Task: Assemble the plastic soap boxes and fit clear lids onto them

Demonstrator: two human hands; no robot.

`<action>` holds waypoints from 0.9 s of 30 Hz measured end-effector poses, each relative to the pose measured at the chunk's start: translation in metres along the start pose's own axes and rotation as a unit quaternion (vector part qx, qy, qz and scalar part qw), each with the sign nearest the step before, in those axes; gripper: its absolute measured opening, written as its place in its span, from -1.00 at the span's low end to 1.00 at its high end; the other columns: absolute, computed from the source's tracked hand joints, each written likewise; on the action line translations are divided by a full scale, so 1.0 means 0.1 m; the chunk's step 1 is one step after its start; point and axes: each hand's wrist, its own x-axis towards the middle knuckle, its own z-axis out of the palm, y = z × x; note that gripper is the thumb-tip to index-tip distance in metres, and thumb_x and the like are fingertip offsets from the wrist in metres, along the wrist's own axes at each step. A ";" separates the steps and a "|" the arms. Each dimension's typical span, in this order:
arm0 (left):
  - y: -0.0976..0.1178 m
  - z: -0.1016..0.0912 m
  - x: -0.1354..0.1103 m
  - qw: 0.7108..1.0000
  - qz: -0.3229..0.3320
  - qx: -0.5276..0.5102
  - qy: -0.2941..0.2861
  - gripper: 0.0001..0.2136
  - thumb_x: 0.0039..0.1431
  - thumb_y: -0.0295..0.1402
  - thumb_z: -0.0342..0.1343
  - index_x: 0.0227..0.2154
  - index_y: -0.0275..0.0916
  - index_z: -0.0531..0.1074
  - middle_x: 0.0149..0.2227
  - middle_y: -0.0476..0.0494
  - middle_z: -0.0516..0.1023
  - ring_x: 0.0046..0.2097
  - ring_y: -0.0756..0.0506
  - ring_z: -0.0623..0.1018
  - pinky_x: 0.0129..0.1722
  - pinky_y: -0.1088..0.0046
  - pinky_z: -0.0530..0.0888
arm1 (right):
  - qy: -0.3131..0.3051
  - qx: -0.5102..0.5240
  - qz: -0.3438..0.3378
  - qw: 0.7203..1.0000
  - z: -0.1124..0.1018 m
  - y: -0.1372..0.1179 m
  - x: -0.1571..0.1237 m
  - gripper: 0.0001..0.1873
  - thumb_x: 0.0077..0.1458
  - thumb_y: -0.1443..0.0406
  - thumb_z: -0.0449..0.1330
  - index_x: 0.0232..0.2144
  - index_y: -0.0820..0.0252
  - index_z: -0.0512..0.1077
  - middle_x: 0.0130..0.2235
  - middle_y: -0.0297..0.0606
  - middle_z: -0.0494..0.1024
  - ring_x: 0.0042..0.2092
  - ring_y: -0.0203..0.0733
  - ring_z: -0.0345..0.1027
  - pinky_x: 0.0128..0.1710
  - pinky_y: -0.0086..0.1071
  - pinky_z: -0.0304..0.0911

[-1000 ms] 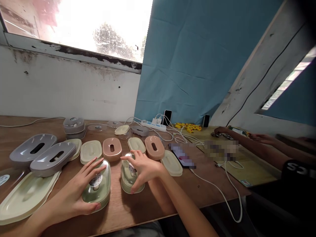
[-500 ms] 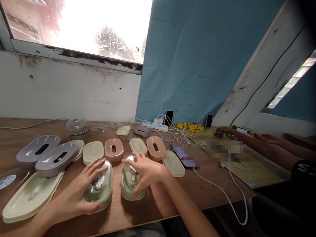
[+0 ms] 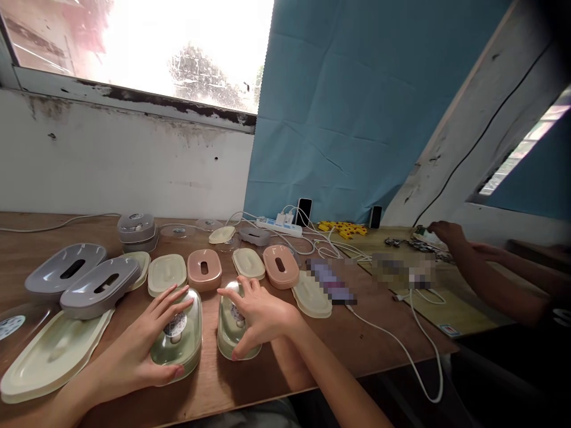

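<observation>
My left hand [image 3: 154,339] spans a green oval box [image 3: 191,333] with a clear lid and a round patterned sticker. Its fingers reach over the far part, and the thumb presses the near edge. A second green box [image 3: 226,337] with a clear lid stands just to the right. Over it lies my right hand [image 3: 265,315], fingers on the far end and thumb at the near side, partly hiding the lid. Both boxes rest on the wooden table. Behind them are two pink slotted trays [image 3: 204,270] and cream lids [image 3: 167,274].
Grey slotted trays [image 3: 100,288] overlap a large cream lid [image 3: 56,356] at left. Grey lidded boxes [image 3: 137,232] stand behind. A power strip [image 3: 279,227], white cables, phones and yellow pieces [image 3: 343,228] lie farther back. At right, another person's hands [image 3: 450,235] work over small parts.
My hands and the two green boxes hold nearly the same pose. The view has shifted slightly. At right, the other person's near hand has moved rightward, uncovering small dark parts.
</observation>
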 end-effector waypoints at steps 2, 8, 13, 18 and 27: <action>0.00 -0.02 0.00 1.000 0.001 0.006 -0.007 -0.26 -0.06 -0.22 0.18 0.22 -0.02 0.05 0.31 -0.16 0.01 0.31 -0.37 -0.03 0.21 -0.05 0.11 | 0.007 -0.010 0.006 1.000 0.05 0.00 0.01 0.32 -0.51 -0.03 0.42 0.27 -0.12 -0.15 0.30 0.03 -0.25 0.25 0.49 -0.33 0.08 0.19 -0.07; 0.04 -0.06 0.01 1.000 -0.006 0.015 -0.027 -0.25 -0.06 -0.22 0.18 0.22 0.01 0.03 0.32 -0.14 -0.02 0.32 -0.36 -0.06 0.21 -0.05 0.10 | -0.012 0.012 -0.016 1.000 -0.04 0.08 0.01 0.30 -0.51 -0.03 0.42 0.26 -0.16 -0.14 0.27 -0.02 -0.19 0.25 0.41 -0.30 0.08 0.14 -0.02; 0.03 -0.03 0.01 1.000 -0.004 0.017 -0.017 -0.26 -0.05 -0.24 0.18 0.22 -0.01 0.03 0.32 -0.15 0.00 0.31 -0.36 -0.03 0.21 -0.02 0.13 | -0.039 0.037 -0.007 0.999 -0.16 0.09 0.03 0.30 -0.52 -0.02 0.42 0.26 -0.16 -0.12 0.25 -0.06 -0.13 0.25 0.36 -0.26 0.07 0.08 0.05; 0.00 0.00 0.00 1.000 0.003 0.009 0.003 -0.26 -0.08 -0.24 0.19 0.21 -0.02 0.06 0.31 -0.17 0.02 0.31 -0.37 -0.03 0.20 -0.05 0.11 | -0.022 0.042 -0.005 0.999 -0.07 0.10 0.04 0.32 -0.52 0.01 0.44 0.27 -0.16 -0.15 0.28 -0.05 -0.20 0.27 0.37 -0.34 0.10 0.11 -0.01; 0.02 -0.09 -0.01 0.998 -0.001 0.050 -0.033 -0.29 0.04 -0.18 0.14 0.25 0.02 -0.02 0.33 -0.12 -0.05 0.32 -0.34 -0.05 0.20 -0.02 0.15 | 0.019 0.093 -0.016 0.995 0.03 0.12 -0.12 0.26 -0.37 -0.05 0.39 0.28 -0.14 -0.22 0.34 -0.09 -0.44 0.30 0.32 -0.69 0.17 0.17 -0.19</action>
